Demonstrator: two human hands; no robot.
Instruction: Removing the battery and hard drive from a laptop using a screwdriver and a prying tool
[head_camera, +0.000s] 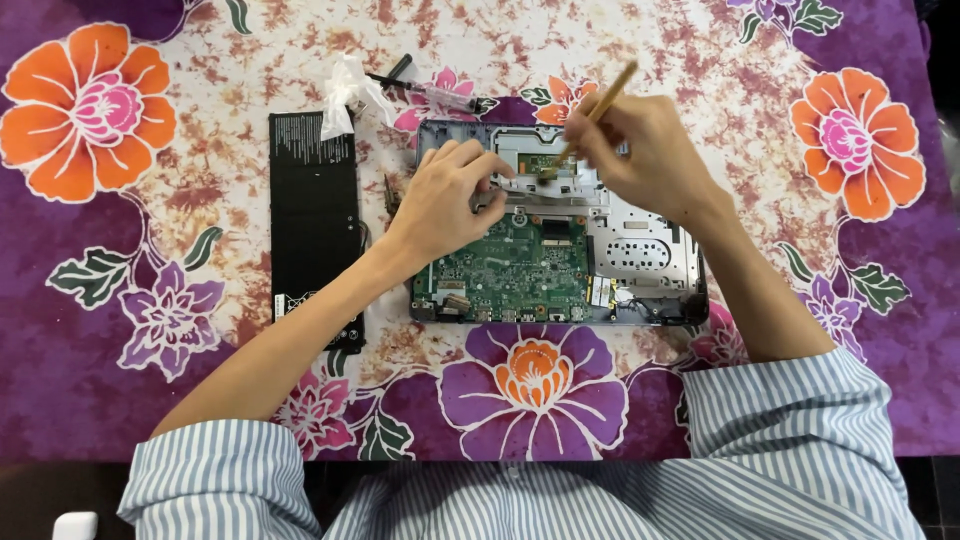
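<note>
Near the table's far edge, the right hand (645, 150) pinches a small brush (592, 112) over the opened laptop (640, 255), while the left hand (445, 200) rests half-curled on it, gripping nothing.

A flat black battery pack (314, 228) lies on the flowered purple and orange cloth (120, 330), off to the left of where the work is held and running lengthwise away from the viewer. Beyond its far end, up and left of the grip, sits a crumpled bit of clear plastic (347, 92). Just right of that plastic lies a screwdriver with a clear pink handle (432, 96).
</note>
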